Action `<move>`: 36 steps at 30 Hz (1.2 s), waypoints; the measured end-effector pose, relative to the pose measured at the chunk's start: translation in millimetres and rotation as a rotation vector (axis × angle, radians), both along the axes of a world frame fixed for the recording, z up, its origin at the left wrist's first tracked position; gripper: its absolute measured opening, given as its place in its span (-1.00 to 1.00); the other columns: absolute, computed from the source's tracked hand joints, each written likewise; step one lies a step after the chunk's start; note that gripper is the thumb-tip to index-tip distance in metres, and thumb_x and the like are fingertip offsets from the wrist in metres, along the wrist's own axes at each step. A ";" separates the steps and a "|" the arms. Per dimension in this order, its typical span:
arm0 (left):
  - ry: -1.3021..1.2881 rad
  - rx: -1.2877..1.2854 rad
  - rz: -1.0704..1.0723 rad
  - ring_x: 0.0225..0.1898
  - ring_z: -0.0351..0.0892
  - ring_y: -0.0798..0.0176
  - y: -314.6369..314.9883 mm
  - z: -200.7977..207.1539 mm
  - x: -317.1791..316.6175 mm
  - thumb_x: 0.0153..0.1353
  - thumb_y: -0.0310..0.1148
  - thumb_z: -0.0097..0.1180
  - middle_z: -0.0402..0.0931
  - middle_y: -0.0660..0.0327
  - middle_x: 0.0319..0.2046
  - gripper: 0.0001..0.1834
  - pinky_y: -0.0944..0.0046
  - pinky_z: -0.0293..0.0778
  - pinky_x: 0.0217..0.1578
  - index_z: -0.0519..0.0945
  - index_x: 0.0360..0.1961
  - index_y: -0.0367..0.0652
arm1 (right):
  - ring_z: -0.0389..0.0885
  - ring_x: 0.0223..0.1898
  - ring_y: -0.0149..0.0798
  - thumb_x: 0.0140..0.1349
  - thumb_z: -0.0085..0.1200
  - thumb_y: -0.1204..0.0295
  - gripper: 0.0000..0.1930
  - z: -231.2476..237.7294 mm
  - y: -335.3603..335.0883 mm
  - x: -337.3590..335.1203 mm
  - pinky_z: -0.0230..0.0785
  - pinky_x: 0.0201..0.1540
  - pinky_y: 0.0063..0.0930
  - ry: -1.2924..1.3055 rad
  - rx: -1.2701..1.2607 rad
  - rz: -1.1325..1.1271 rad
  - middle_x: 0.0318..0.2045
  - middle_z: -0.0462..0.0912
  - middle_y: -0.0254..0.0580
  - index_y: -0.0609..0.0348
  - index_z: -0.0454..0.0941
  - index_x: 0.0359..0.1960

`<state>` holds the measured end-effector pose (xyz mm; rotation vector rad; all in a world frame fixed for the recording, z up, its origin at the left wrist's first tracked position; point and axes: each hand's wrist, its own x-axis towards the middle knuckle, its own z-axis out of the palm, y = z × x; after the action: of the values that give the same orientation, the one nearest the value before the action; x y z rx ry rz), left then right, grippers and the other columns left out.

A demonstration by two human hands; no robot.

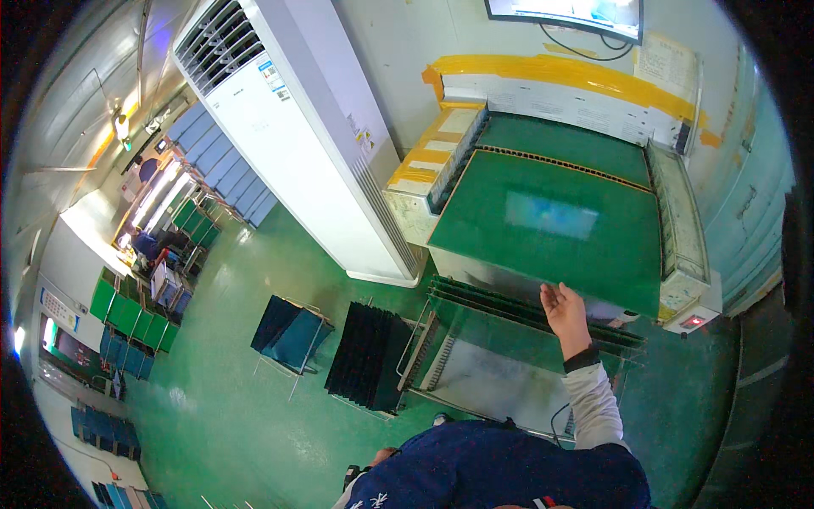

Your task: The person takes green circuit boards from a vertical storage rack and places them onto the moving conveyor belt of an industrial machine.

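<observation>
My right hand [565,314] is raised at the near edge of a large, shiny green panel [526,212]. Its fingers are loosely curled with gaps between them, and the tips meet the panel's edge in the picture; no firm grip shows. The panel lies across a machine bed, and a second green panel [564,148] is behind it, past a narrow strip of rollers. Low in the view, part of my left hand [382,456] shows beside my body, next to something black. Its fingers are mostly hidden.
Below the panel stands a slotted rack [424,360] with upright green sheets. To its left are a rack of black sheets [360,356] and a smaller sheet rack [290,335]. A tall white air conditioner [318,153] stands left of the machine. Farther left, people work near more racks.
</observation>
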<state>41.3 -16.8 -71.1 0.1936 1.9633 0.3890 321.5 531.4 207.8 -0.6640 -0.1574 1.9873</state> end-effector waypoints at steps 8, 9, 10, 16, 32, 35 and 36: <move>0.058 0.057 -0.339 0.00 0.45 0.11 2.7 7.5 -5.0 0.11 -0.21 0.03 0.51 0.08 -0.05 -0.62 0.29 0.32 0.03 0.56 -0.08 -0.13 | 0.53 -0.19 -0.13 0.19 -0.02 0.48 -0.86 -2.9 6.4 -6.0 0.45 -0.08 -0.34 -0.011 0.076 0.029 -0.29 0.54 -0.06 0.27 0.40 -0.26; 0.050 0.065 -0.308 0.01 0.45 0.11 0.3 0.6 -8.7 0.11 -0.21 0.02 0.51 0.08 -0.05 -0.62 0.28 0.32 0.04 0.56 -0.08 -0.13 | 0.53 -0.19 -0.13 0.18 -0.02 0.48 -0.87 -2.1 6.9 -5.9 0.45 -0.08 -0.34 -0.017 0.073 0.024 -0.29 0.54 -0.06 0.27 0.40 -0.27; 0.045 0.073 -0.292 0.01 0.45 0.11 -2.7 -6.2 -10.3 0.11 -0.21 0.02 0.50 0.08 -0.05 -0.62 0.28 0.31 0.04 0.55 -0.07 -0.14 | 0.53 -0.19 -0.13 0.18 -0.02 0.48 -0.87 -2.1 8.1 -4.5 0.45 -0.08 -0.34 -0.017 0.072 0.020 -0.29 0.54 -0.06 0.27 0.40 -0.27; 0.002 0.144 -0.294 0.04 0.42 0.09 -34.6 -53.1 -19.9 0.11 -0.23 0.02 0.49 0.08 -0.03 -0.63 0.26 0.30 0.06 0.55 -0.07 -0.14 | 0.54 -0.20 -0.13 0.18 -0.03 0.47 -0.89 -4.1 9.5 -13.0 0.44 -0.09 -0.31 -0.038 0.095 0.015 -0.29 0.54 -0.04 0.24 0.40 -0.29; 0.147 0.194 -0.357 -0.11 0.52 -0.01 -4.4 -4.1 -19.2 0.12 -0.12 0.04 0.57 0.01 -0.20 -0.60 0.16 0.39 -0.09 0.57 -0.16 -0.22 | 0.59 -0.32 -0.28 0.19 0.04 0.42 -0.83 -3.8 -54.3 -12.1 0.39 -0.27 -0.48 -1.052 0.888 0.150 -0.35 0.62 -0.14 0.26 0.55 -0.27; 0.146 0.135 -0.452 -0.11 0.52 0.00 5.8 4.7 -18.2 0.12 -0.15 0.04 0.56 -0.01 -0.19 -0.60 0.17 0.39 -0.09 0.56 -0.16 -0.24 | 0.59 -0.33 -0.21 0.11 0.09 0.49 -0.83 -9.2 -73.8 -5.6 0.40 -0.25 -0.45 -1.458 1.162 0.043 -0.34 0.61 -0.12 0.25 0.54 -0.26; 0.187 0.104 -0.561 -0.11 0.53 0.01 6.7 5.6 -17.7 0.12 -0.16 0.05 0.56 -0.02 -0.19 -0.60 0.17 0.39 -0.10 0.56 -0.15 -0.25 | 0.56 -0.31 -0.11 0.02 0.12 0.53 -0.80 -8.9 -78.8 -4.6 0.39 -0.22 -0.35 -1.533 1.261 -0.014 -0.34 0.59 -0.10 0.22 0.53 -0.27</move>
<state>23.6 -10.1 -65.6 0.8505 1.9694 0.1042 316.9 452.6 198.9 -1.0634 -2.0222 0.5967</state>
